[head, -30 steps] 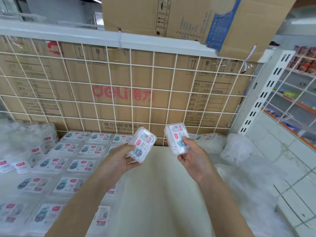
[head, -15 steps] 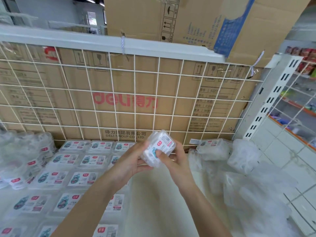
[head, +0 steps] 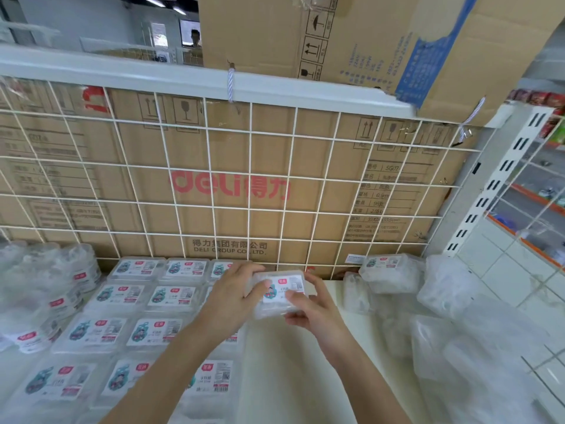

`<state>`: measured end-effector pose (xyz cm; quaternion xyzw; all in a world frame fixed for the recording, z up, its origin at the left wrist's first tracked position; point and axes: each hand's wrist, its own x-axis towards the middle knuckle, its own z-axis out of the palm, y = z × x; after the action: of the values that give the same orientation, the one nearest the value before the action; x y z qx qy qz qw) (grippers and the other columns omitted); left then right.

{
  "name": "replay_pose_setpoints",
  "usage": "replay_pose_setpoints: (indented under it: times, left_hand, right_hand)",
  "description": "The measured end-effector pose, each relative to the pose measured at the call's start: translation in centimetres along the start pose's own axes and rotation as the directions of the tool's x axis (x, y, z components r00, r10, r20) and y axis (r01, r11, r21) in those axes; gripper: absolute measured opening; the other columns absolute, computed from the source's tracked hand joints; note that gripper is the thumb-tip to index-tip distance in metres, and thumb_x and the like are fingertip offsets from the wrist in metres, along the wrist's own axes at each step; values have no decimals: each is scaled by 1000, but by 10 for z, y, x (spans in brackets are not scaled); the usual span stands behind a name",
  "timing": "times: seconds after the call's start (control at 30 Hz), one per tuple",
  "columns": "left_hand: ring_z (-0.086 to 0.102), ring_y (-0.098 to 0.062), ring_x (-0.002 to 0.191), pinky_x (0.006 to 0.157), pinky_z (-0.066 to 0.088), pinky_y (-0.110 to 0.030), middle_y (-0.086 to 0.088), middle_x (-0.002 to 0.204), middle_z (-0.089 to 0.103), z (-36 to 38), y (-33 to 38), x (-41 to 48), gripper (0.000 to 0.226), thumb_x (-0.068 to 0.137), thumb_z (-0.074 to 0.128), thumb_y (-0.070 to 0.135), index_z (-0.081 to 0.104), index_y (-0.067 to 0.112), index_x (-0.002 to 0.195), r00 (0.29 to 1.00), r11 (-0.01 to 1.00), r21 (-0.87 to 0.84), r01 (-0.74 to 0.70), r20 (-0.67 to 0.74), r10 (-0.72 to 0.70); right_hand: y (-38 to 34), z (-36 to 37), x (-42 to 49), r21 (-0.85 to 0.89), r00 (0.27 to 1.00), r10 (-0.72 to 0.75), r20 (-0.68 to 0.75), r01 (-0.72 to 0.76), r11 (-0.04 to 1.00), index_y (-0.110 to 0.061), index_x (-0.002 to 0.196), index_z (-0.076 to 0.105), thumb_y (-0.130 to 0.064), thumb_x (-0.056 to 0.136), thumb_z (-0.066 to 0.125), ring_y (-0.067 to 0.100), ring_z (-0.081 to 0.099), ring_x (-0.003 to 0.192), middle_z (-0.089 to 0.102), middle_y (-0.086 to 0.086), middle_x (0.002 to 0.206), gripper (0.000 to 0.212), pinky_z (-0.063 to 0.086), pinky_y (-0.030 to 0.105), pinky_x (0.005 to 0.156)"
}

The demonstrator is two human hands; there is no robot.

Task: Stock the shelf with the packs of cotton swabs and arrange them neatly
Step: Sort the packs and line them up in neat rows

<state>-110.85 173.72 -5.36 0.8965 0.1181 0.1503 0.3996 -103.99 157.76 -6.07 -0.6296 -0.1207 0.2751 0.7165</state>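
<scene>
Clear plastic, slick and easily dented, is what you have between both hands: the pack of cotton swabs (head: 282,293) sits label up, your left hand (head: 234,293) curled round its left end with the thumb over the top, your right hand (head: 312,310) gripping its right and near edges. It looks thick enough to be two packs stacked, though that cannot be told for sure; if it is two, the smooth faces could slide on each other as you let go, so ease your grip evenly. You are holding it low over the white shelf (head: 290,377), near the back and at the right end of the rows of packs (head: 171,296) already laid flat. Your left hand and forearm cover the nearest column, so you are placing partly blind, and a landing on a neighbour's edge would leave the pack tilted and spoil the line. That same forearm hangs over the front rows, and pulling it back low could drag packs askew. Pushing too far back would jam the pack against the wire grid (head: 250,206) and the cardboard box (head: 229,191) behind it, skewing it out of row. To your right a loose pack (head: 385,269) lies among crumpled plastic wrapping (head: 474,347); a careless sweep of the right hand could pull that wrapping into the bare stretch you have yet to fill.
</scene>
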Motion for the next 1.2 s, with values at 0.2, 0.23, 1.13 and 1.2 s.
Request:
replay_pose_setpoints:
  times: [0.2, 0.23, 1.13, 1.2]
  left_hand:
    - [-2, -13, 145, 111, -15, -32, 11, 157, 14, -9, -27, 2, 98, 62, -14, 61, 13, 29, 150, 995, 800, 596, -64, 104, 2]
    - [-7, -14, 145, 110, -19, -34, 11, 158, 8, -8, -31, 2, 98, 61, -15, 61, 9, 29, 150, 990, 788, 611, -72, 137, -16]
    - [-8, -6, 144, 111, -16, -28, 16, 157, 3, -5, -51, 6, 96, 62, -9, 66, 12, 32, 150, 989, 859, 508, -68, 147, -8]
    - [-8, -6, 144, 111, -16, -28, 16, 157, 3, -5, -51, 6, 96, 62, -10, 66, 11, 33, 150, 989, 856, 512, -65, 146, -12]
  right_hand:
    - [21, -1, 31, -78, 970, 70, -235, -90, 993, -13, 124, 45, -19, 87, 66, 13, 64, 78, 66, 2, 96, 44, 51, 21, 53]
    - [23, 1, 37, -102, 969, 62, -239, -89, 991, -13, 125, 43, -20, 87, 66, 13, 64, 78, 65, 2, 97, 46, 51, 21, 53]
    - [65, 15, 67, -782, 865, -487, -121, 219, 583, -27, 131, 49, -19, 76, 76, 16, 53, 108, 50, -1, 117, 61, 41, 19, 85]
    - [67, 20, 69, -793, 854, -501, -139, 207, 573, -25, 130, 50, -19, 74, 77, 22, 53, 110, 48, 3, 118, 62, 47, 28, 84]
